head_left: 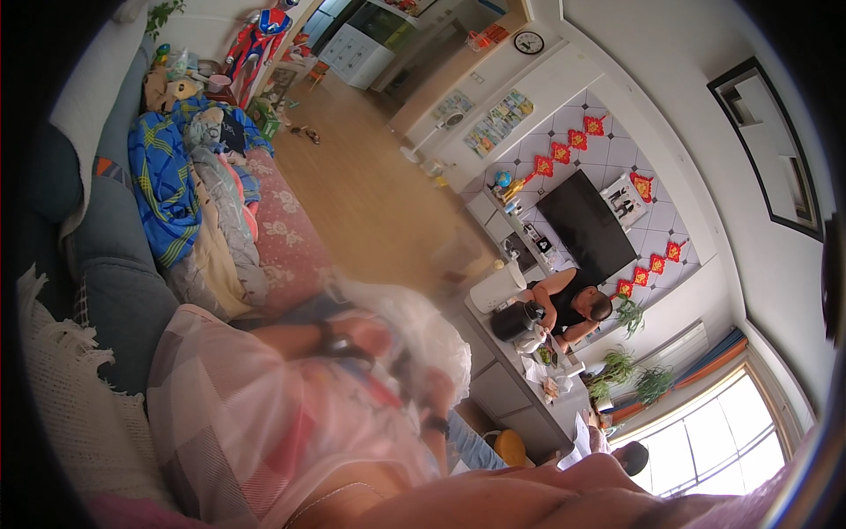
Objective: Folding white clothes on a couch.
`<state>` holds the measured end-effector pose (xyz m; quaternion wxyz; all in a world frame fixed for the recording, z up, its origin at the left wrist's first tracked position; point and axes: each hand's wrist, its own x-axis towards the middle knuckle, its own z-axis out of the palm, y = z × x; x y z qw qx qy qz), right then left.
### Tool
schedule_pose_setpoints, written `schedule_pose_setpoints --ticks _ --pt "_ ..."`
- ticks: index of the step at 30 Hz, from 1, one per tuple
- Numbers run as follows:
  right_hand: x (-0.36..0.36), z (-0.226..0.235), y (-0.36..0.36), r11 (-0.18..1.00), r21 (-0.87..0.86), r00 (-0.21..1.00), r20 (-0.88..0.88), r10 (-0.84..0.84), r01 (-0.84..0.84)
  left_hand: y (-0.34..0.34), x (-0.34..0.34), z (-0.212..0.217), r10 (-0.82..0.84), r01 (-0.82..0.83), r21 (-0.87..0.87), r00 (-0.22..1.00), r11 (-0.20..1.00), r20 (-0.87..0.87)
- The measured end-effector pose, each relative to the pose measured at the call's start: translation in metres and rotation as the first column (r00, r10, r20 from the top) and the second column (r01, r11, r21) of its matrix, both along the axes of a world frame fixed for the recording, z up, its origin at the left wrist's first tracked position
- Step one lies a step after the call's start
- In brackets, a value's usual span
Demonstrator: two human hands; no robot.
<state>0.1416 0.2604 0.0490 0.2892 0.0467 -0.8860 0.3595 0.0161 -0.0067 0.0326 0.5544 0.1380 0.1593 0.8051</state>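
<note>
Though motion blur hides your fingers, so I cannot tell how far either is closed, both hands meet at a white bag point(423, 331): your left hand point(366, 339) at its near edge, your right hand point(438, 388) under its lower side. The bag hangs above your checked cloth point(256, 414), beside the sofa point(132, 291). Judging by this, handling is midway; nothing looks put down.
</note>
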Motion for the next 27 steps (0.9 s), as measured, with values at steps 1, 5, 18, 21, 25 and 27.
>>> schedule_pose_setpoints --ticks 1,5,18,21,25,27 --pt "0.000 0.000 0.000 1.000 -0.013 1.000 0.000 0.004 -0.004 0.000 0.000 0.000 -0.010 0.010 0.016 1.000 1.000 0.010" --pt "0.001 0.001 -0.001 0.999 -0.034 1.000 -0.004 0.003 -0.004 0.001 0.000 0.000 -0.002 0.002 0.011 1.000 1.000 0.010" --pt "-0.001 -0.001 0.006 1.000 -0.009 0.999 0.037 -0.005 0.005 0.002 0.000 0.004 -0.054 0.053 0.057 0.998 0.997 0.033" --pt "0.000 -0.002 0.004 1.000 0.010 0.999 0.037 0.007 -0.008 0.000 0.001 0.001 -0.038 0.037 0.039 0.999 0.999 0.030" --pt "0.000 -0.002 0.004 0.999 0.037 1.000 0.020 0.006 -0.007 0.000 0.002 0.001 -0.032 0.032 0.027 0.999 0.999 -0.006" --pt "-0.001 -0.002 0.004 0.999 0.037 1.000 0.019 0.009 -0.009 0.000 0.002 0.001 -0.015 0.015 0.013 1.000 1.000 -0.021"
